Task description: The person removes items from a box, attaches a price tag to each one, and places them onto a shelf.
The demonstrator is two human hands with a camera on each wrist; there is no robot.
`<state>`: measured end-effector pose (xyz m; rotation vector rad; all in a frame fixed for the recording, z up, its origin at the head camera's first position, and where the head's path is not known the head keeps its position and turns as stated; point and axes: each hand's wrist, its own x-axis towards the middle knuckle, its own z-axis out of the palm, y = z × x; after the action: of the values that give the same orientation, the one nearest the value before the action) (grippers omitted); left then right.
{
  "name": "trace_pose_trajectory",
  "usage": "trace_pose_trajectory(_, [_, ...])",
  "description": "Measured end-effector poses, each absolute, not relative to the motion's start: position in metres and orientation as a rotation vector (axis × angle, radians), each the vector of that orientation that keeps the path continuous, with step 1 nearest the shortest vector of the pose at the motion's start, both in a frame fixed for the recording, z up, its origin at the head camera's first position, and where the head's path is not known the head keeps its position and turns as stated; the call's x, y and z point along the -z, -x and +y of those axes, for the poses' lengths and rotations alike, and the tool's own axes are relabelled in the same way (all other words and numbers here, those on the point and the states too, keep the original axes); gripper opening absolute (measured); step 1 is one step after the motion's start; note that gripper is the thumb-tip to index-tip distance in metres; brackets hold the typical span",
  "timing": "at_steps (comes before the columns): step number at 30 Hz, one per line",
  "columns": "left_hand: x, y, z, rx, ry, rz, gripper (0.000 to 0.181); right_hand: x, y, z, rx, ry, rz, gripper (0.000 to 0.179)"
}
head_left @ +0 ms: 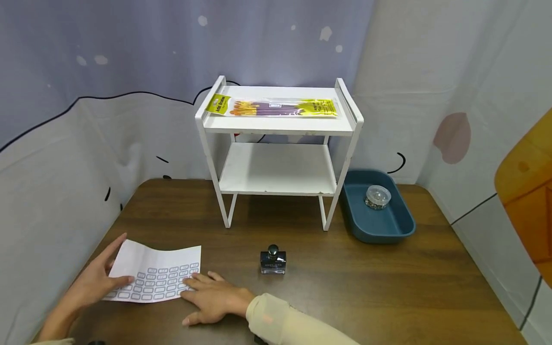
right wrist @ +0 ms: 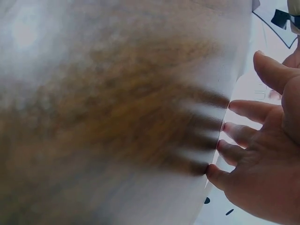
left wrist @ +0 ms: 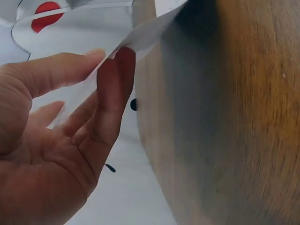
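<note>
A white sheet of small blue-framed labels (head_left: 159, 281) lies at the left of the table, its left side bent upward. My left hand (head_left: 91, 283) pinches that raised side between thumb and fingers. In the left wrist view, the lifted paper (left wrist: 146, 35) runs up from the thumb and fingers of the left hand (left wrist: 61, 122). At the sheet's lower right edge, my right hand (head_left: 215, 298) lies palm down with fingers spread, fingertips over the printed labels. The right wrist view shows the right hand's outstretched fingers (right wrist: 251, 111) meeting the tabletop.
A small dark glass bottle (head_left: 273, 262) with a round stopper stands mid-table. Behind it is a white two-tier shelf (head_left: 278, 167) with a packet of paintbrushes (head_left: 276, 108) on top. A blue tray (head_left: 384, 232) at right holds a clear lidded tub (head_left: 377, 197).
</note>
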<state>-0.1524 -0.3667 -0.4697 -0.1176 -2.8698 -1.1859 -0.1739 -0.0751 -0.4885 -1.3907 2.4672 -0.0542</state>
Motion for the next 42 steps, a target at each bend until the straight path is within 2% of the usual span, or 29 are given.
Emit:
trace_pose_trajectory(4, [0.47, 0.153, -0.362, 0.963, 0.14, -2.897, 0.117, 0.488, 0.174, -0.075, 0.062, 1.391, 2.467, 0.062])
trace_pose_trajectory(10, [0.47, 0.155, -0.357, 0.757, 0.117, -2.954, 0.076, 0.486, 0.176, -0.074, 0.085, 1.382, 2.448, 0.061])
trace_pose_trajectory(12, [0.47, 0.155, -0.356, 0.714, 0.103, -2.961, 0.069, 0.485, 0.178, -0.074, 0.107, 1.373, 2.436, 0.061])
trace_pose_trajectory(17, [0.47, 0.155, -0.355, 0.715, 0.089, -2.935, 0.066, 0.482, 0.18, -0.072, 0.174, 1.36, 2.415, 0.059])
trace_pose_trajectory(24, [0.47, 0.153, -0.356, 0.8, 0.207, -2.779, 0.065, 0.485, 0.181, -0.069, 0.315, 1.383, 2.446, 0.056])
trace_pose_trajectory(30, [0.466, 0.153, -0.352, 0.877, 0.274, -2.755, 0.058, 0.486, 0.186, -0.066, 0.508, 1.431, 2.486, 0.051])
trace_pose_trajectory(42, [0.434, 0.156, -0.324, 0.993, 0.407, -2.752, 0.05, 0.452, 0.187, -0.05, 1.135, 1.462, 2.581, 0.034])
